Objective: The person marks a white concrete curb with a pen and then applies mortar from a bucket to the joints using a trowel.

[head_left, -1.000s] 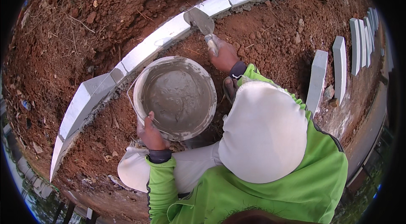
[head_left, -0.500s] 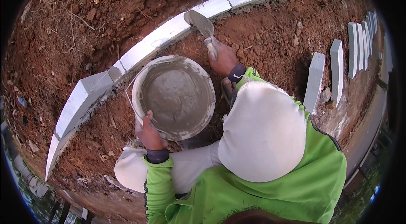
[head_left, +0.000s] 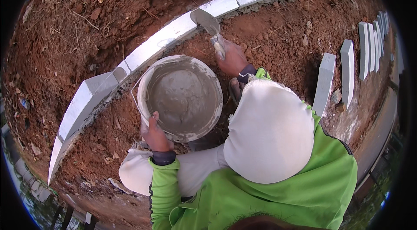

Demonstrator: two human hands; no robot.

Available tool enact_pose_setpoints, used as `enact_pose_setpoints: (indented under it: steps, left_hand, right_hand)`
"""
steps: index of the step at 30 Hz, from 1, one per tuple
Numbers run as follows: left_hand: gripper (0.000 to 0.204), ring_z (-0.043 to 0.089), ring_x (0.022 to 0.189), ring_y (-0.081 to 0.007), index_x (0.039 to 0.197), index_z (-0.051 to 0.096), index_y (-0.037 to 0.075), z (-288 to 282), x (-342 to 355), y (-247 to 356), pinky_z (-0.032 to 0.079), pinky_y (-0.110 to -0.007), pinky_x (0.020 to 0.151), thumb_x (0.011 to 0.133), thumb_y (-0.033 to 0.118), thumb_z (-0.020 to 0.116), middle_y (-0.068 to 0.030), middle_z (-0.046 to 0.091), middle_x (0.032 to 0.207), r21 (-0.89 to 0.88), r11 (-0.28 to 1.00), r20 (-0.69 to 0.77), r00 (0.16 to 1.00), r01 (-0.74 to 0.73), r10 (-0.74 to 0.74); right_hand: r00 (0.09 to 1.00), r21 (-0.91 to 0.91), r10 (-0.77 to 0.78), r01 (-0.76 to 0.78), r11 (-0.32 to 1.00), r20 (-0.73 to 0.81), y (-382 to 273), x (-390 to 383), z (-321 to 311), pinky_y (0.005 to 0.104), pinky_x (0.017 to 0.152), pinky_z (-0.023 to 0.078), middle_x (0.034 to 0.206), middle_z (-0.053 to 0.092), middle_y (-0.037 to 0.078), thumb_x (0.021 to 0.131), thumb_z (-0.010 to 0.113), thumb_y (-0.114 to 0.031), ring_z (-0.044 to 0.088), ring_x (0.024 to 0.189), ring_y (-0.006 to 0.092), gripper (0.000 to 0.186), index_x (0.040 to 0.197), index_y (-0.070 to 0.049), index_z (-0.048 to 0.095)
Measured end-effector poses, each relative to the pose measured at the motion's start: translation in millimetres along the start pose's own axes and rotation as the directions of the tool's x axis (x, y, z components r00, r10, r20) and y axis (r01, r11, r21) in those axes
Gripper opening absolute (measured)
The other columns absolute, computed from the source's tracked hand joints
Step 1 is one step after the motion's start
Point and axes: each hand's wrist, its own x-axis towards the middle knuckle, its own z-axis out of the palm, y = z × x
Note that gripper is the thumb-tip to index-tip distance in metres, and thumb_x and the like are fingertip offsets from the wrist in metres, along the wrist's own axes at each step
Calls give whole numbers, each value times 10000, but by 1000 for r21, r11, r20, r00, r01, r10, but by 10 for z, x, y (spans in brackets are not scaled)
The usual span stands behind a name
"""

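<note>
My right hand (head_left: pixel 233 58) is wrapped round the handle of a pointing trowel (head_left: pixel 206 21). Its blade lies against the inner edge of the curb row, at a joint between two white curb blocks (head_left: pixel 167 39). With thumb over the rim, my left hand (head_left: pixel 156 134) grips the near left side of a white bucket (head_left: pixel 218 113). Grey wet mortar (head_left: pixel 184 93) fills much of the bucket, and more mortar is smeared round its inner wall. A thin wire handle (head_left: pixel 135 93) hangs down the bucket's left side.
The curb row arcs from the lower left to the upper right, with a tilted grey-white block (head_left: pixel 87 100) at left. Loose curb blocks (head_left: pixel 323 83) stand in a line on the right. Red soil (head_left: pixel 269 30) borders the curb. My bent knee (head_left: pixel 273 134) is close by the bucket.
Almost nothing has moved. The view has shifted very slightly; the trowel stays at the curb joint and my left hand remains on the bucket rim.
</note>
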Motion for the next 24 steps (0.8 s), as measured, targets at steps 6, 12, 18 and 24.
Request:
enact_pose_setpoints:
  steps: [6,12,18,24]
  left_hand:
    - [238,623,872,-168,1097,663,-46,49,-51,53,511,-325,818,913,99,616,-75,676,993,-63,997,-2,999,49,-50]
    - [243,621,886,-168,1112,658,-35,11,-21,8,507,-321,824,909,93,624,-74,675,1019,-43,999,-8,1000,19,-19]
    - [232,618,887,-165,1116,656,-34,9,-35,4,505,-319,824,917,80,619,-73,674,1023,-43,999,0,1000,24,-24]
    - [224,616,887,-155,1122,656,-38,-53,-9,-71,508,-314,818,936,69,590,-65,673,1026,-74,997,19,1000,-8,9]
  right_hand:
    - [990,-50,36,-29,998,135,-111,218,151,493,870,505,1052,652,290,869,578,-139,626,982,462,488,1315,56,540]
    - [992,-76,57,-48,996,112,55,72,166,520,847,498,1007,644,282,847,571,-120,625,950,451,513,1315,83,512]
    - [999,-20,45,-44,999,31,51,13,77,531,825,497,983,648,275,837,558,-104,627,923,451,533,1326,101,494]
    - [999,-62,31,-29,998,35,28,34,118,527,825,503,1006,658,274,848,560,-107,634,939,456,517,1321,94,502]
